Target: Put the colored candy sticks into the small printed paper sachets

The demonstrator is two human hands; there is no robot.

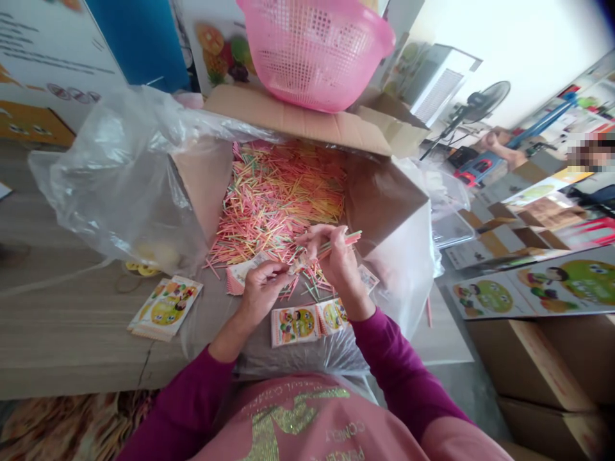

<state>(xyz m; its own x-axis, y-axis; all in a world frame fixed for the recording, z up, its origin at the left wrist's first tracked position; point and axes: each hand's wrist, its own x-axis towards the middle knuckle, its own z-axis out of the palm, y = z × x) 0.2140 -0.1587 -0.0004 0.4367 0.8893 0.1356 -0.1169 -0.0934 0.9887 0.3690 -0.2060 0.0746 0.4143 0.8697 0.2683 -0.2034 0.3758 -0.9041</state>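
Observation:
My left hand [262, 291] pinches a small paper packet [298, 262] at its end. My right hand [334, 253] holds a thin bundle of coloured sticks [339, 244], and their ends meet the packet's mouth. Below my hands, a large heap of pink, yellow and green sticks [278, 198] fills a cardboard box [384, 205] lined with a clear plastic bag [115, 186]. Several printed packets [295, 325] lie on the plastic near my wrists, with loose sticks scattered among them. A stack of packets [166, 308] rests on the table to the left.
A pink plastic basket [314, 48] sits on the box's far flap. A wood-grain table [72, 320] runs under the box. Printed cardboard sheets [533, 288], stacked cartons [528, 365] and a standing fan [485, 102] lie to the right, with a person [590, 153] further back.

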